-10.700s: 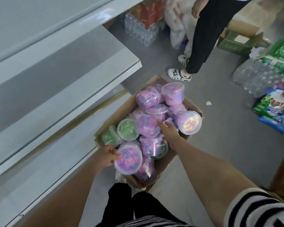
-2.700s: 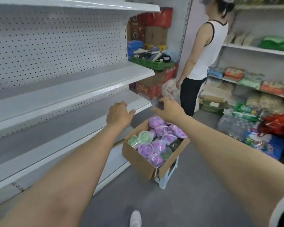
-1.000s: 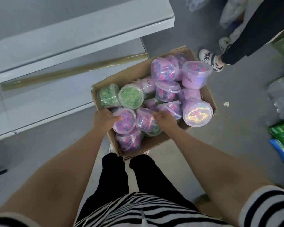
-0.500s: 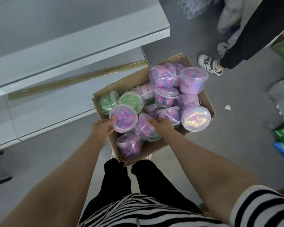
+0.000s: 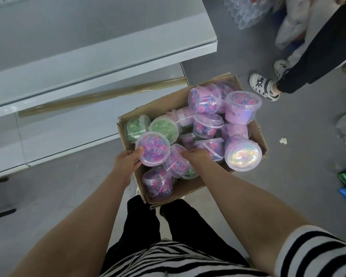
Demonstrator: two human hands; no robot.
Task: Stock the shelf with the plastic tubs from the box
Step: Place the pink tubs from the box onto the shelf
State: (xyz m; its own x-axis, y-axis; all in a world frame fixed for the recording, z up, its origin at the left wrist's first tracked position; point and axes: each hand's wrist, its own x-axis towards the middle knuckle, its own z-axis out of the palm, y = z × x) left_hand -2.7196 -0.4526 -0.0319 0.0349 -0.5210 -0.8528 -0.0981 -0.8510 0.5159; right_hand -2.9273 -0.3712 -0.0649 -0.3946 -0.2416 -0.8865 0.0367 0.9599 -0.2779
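Grey floor [image 5: 288, 196] under cardboard box [image 5: 188, 187]; hands [image 5: 126, 161] [image 5: 198, 154] grip 1 round clear tub [image 5: 152, 148] [image 5: 176, 163] each.

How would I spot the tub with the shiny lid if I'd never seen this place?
Find the cardboard box beside the white shelf. At the box's right corner, on the side nearest the person reaching in, sits a tub with its lid facing up. That lid alone gleams with a pearly rainbow sheen; the others are clear.

Most tubs [image 5: 243, 110] purple-pink, two green tubs [image 5: 164, 126]; brown box [image 5: 189, 186]; white shelf [image 5: 108, 56]; black-white striped sleeve [image 5: 312, 254].
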